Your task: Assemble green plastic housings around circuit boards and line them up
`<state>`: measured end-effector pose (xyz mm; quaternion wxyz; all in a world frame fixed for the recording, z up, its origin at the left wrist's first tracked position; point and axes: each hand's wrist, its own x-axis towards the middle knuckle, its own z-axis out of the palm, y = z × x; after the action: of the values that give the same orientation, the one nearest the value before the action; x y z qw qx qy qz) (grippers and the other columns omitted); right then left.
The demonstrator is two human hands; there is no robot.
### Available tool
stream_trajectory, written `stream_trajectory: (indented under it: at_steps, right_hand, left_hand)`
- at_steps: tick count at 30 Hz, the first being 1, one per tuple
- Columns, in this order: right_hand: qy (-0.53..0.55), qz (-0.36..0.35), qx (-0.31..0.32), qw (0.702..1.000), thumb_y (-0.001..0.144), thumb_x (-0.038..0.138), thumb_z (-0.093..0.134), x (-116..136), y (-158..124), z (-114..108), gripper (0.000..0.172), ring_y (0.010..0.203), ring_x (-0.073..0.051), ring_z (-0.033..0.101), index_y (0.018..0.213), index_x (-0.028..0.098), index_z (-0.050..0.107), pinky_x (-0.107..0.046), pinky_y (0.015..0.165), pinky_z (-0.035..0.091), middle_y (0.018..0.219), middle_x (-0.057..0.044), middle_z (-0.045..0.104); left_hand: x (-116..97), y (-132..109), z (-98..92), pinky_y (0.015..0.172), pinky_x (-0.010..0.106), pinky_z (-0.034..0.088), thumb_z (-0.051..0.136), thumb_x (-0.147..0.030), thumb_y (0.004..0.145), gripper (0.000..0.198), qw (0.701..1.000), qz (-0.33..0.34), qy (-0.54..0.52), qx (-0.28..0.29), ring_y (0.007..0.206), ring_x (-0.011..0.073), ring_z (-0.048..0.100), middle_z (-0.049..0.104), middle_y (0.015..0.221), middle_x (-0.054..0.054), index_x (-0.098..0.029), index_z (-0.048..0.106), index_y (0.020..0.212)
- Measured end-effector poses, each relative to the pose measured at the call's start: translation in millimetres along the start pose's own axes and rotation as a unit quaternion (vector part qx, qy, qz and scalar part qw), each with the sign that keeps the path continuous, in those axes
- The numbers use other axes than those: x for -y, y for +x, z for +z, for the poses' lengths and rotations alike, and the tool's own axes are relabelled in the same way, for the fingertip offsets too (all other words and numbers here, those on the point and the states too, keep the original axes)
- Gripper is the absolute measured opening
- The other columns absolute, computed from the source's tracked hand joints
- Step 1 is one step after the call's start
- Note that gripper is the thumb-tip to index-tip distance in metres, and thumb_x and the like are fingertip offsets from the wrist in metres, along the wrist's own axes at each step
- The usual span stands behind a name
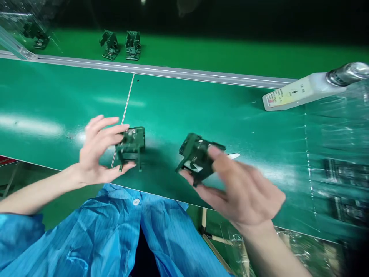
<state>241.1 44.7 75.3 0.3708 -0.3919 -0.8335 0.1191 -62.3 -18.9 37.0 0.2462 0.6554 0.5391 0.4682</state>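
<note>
My left hand [98,152] grips a dark green plastic frame part [135,139] near the table's front edge, with fingers on its upper side and the thumb at its lower edge. Its two legs point toward me. To the right, my right hand [245,188], slightly blurred, is closed on a second dark green plastic part [193,152], which is tilted. A pale patch shows inside that part. A white pointed tip [234,156] sticks out beside my right fingers; what it belongs to is hidden. The two parts are apart from each other.
Two similar green parts [133,45] stand behind the metal rail [173,72], with another [37,36] under clear plastic at far left. A white bottle with a metal top [300,92] is at back right. Clear plastic packaging [340,130] holding dark parts covers the right side.
</note>
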Motion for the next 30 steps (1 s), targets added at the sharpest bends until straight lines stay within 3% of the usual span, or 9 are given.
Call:
stream_trajectory:
  at_steps: [3,6,8,11,17,20,23,27,30]
  right_hand:
    - [-0.051,0.055,-0.069,0.995,0.069,0.042,0.088,-1,-14,14,0.066,0.078,-0.023,0.067,0.128,0.028,0.061,-0.037,0.064,0.054,0.103,-0.007,0.074]
    - [0.080,0.142,-0.063,0.985,0.077,0.045,0.081,6,-32,34,0.058,0.102,-0.030,0.067,0.129,0.029,0.059,-0.047,0.086,0.056,0.115,-0.009,0.070]
    - [0.191,0.196,-0.046,0.961,0.077,0.044,0.080,11,-43,45,0.056,0.111,-0.030,0.065,0.127,0.028,0.059,-0.049,0.094,0.054,0.119,-0.008,0.069]
    - [0.323,0.282,-0.042,0.903,0.074,0.043,0.082,14,-52,54,0.055,0.105,-0.026,0.068,0.122,0.028,0.061,-0.042,0.090,0.056,0.115,-0.006,0.071]
    - [0.477,0.421,-0.091,0.766,0.061,0.062,0.085,13,-52,53,0.058,0.082,-0.018,0.066,0.106,0.028,0.070,-0.033,0.076,0.056,0.094,-0.001,0.070]
    - [0.550,0.463,-0.093,0.689,0.060,0.068,0.082,19,-49,53,0.056,0.067,-0.016,0.061,0.097,0.028,0.073,-0.035,0.069,0.056,0.079,0.001,0.066]
    - [0.606,0.465,-0.127,0.633,0.064,0.065,0.081,25,-45,54,0.044,0.065,-0.018,0.061,0.085,0.028,0.073,-0.040,0.069,0.057,0.072,0.001,0.066]
    - [0.663,0.452,-0.166,0.573,0.068,0.061,0.078,27,-41,55,0.036,0.082,-0.022,0.068,0.089,0.032,0.073,-0.039,0.070,0.056,0.090,0.002,0.073]
    - [0.668,0.466,-0.157,0.559,0.070,0.066,0.074,24,-42,55,0.042,0.083,-0.023,0.069,0.089,0.029,0.073,-0.038,0.068,0.056,0.088,-0.001,0.073]
  left_hand:
    - [-18,-3,33.1,0.102,0.045,0.050,0.086,-0.030,0.069,0.063,0.997,-0.001,-0.073,-0.027,0.115,0.0273,0.064,0.068,0.119,0.009,-0.023,0.057,0.125]
    - [-32,-15,57.9,0.099,0.041,0.052,0.082,-0.032,0.074,0.057,0.987,-0.043,-0.150,0.034,0.114,0.0272,0.064,0.067,0.119,0.011,-0.021,0.057,0.124]
    - [-39,-23,65.8,0.096,0.040,0.054,0.082,-0.035,0.073,0.058,0.978,-0.073,-0.185,0.059,0.110,0.0272,0.066,0.068,0.116,0.012,-0.020,0.057,0.123]
    - [-45,-27,66.2,0.083,0.033,0.058,0.085,-0.040,0.069,0.060,0.950,-0.175,-0.255,0.044,0.095,0.0218,0.069,0.070,0.107,0.008,-0.020,0.056,0.118]
    - [-49,-18,53.2,0.067,0.024,0.056,0.087,-0.040,0.067,0.050,0.836,-0.315,-0.450,-0.002,0.071,0.0128,0.065,0.069,0.083,0.000,-0.020,0.063,0.106]
    - [-53,-16,50.7,0.068,0.028,0.057,0.082,-0.051,0.070,0.045,0.764,-0.365,-0.532,-0.016,0.070,0.0155,0.067,0.070,0.079,0.001,-0.020,0.068,0.100]
    - [-57,-15,49.6,0.073,0.035,0.059,0.079,-0.059,0.070,0.048,0.706,-0.398,-0.585,-0.023,0.077,0.0229,0.072,0.075,0.085,0.006,-0.019,0.073,0.095]
    - [-57,-14,46.9,0.072,0.035,0.059,0.075,-0.060,0.073,0.043,0.664,-0.417,-0.619,-0.044,0.081,0.0262,0.073,0.077,0.088,0.008,-0.019,0.075,0.085]
    - [-53,-15,47.0,0.070,0.033,0.058,0.068,-0.062,0.079,0.043,0.672,-0.413,-0.612,-0.055,0.078,0.0230,0.072,0.076,0.085,0.008,-0.019,0.074,0.079]
